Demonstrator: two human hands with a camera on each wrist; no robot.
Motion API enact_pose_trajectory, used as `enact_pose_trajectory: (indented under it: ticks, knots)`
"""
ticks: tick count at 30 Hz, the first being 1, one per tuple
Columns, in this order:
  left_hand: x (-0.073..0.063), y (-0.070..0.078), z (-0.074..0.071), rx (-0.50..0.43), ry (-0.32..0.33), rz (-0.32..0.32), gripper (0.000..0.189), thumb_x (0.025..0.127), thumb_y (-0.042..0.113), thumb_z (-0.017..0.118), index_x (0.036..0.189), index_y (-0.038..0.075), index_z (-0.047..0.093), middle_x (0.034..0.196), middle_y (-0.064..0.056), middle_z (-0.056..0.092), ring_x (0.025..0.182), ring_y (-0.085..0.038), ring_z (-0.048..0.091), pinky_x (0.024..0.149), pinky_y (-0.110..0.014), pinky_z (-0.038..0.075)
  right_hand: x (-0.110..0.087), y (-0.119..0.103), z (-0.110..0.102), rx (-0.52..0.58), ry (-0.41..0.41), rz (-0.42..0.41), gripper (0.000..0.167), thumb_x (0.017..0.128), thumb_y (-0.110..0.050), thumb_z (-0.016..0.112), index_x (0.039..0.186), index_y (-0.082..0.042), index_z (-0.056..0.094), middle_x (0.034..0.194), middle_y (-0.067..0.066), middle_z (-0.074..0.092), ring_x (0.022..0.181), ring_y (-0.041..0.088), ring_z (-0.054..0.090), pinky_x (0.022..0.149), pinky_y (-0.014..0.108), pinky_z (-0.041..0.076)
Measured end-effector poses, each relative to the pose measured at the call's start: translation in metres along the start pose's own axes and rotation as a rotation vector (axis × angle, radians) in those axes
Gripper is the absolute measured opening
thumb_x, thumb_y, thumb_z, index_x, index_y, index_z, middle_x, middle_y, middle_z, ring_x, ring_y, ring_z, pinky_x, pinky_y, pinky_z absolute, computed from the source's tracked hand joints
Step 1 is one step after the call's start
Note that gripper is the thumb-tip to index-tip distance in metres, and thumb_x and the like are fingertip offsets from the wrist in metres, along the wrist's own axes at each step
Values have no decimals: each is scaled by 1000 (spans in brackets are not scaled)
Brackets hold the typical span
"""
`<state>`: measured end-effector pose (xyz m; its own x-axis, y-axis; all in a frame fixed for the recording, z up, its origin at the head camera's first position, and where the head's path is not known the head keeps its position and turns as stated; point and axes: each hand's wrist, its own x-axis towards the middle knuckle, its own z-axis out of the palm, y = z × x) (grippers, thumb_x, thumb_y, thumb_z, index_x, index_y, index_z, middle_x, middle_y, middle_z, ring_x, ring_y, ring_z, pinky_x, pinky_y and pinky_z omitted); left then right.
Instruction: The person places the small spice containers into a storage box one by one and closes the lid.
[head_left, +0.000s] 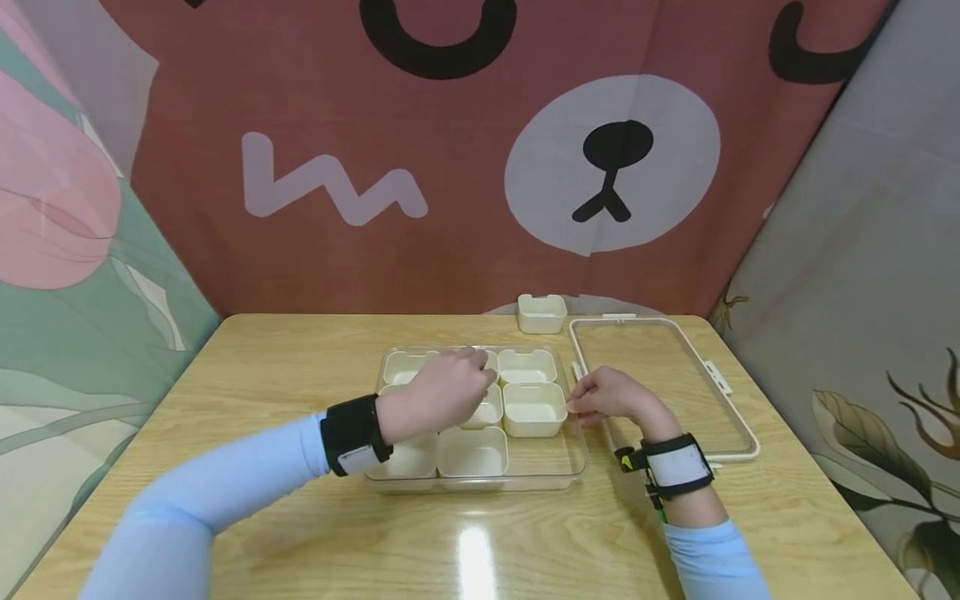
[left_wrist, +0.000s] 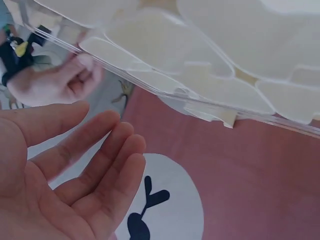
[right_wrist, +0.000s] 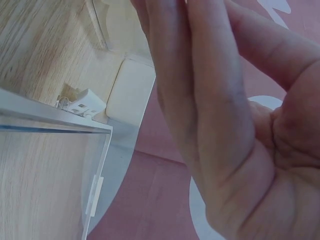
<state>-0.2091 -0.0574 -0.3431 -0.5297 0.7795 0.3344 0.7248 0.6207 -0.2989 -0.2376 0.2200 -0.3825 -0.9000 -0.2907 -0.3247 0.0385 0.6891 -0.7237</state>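
Note:
A clear plastic bin (head_left: 480,482) holds several small cream-coloured boxes in rows. At the middle row's right end, my right hand (head_left: 615,396) pinches the right rim of one small box (head_left: 535,421) with thumb and fingertips. Those fingers (right_wrist: 215,85) look nearly straight in the right wrist view, where their tips run out of frame. Over the left part of the bin hovers my left hand (head_left: 442,387), covering some boxes behind it. Its fingers (left_wrist: 110,160) are loosely bent with nothing between them in the left wrist view.
Behind the bin, near the table's back edge, stands another small cream box (head_left: 542,317). A clear lid with a white frame (head_left: 684,340) and clips lies flat to the bin's right. Printed cloth (head_left: 337,267) hangs behind the table (head_left: 300,542) and along both sides.

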Motion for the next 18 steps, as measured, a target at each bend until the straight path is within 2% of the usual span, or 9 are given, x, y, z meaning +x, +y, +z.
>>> enact_pose_trajectory:
  ticks: [7, 12, 18]
  knots:
    - [23, -11, 10, -48, 23, -35, 4, 82, 10, 65, 82, 8, 69, 76, -5, 59, 68, -18, 55, 52, -28, 48, 0, -2, -1, 0, 0, 6, 17, 87, -10, 65, 93, 6, 66, 81, 9, 67, 66, 11, 66, 71, 36, 57]
    - [43, -18, 21, -41, -10, -80, 8, 84, 15, 66, 87, 10, 70, 81, -5, 61, 73, -18, 58, 57, -29, 51, -1, -1, -1, 0, 3, 13, 17, 87, -10, 65, 94, 6, 66, 82, 10, 67, 66, 11, 66, 72, 37, 57]
    - [61, -25, 37, -22, -54, -126, 13, 85, 8, 59, 89, 9, 71, 83, -7, 63, 76, -20, 59, 56, -31, 51, 0, 1, 0, -1, 11, 3, 17, 87, -10, 65, 93, 6, 66, 82, 10, 67, 67, 11, 67, 70, 35, 57]
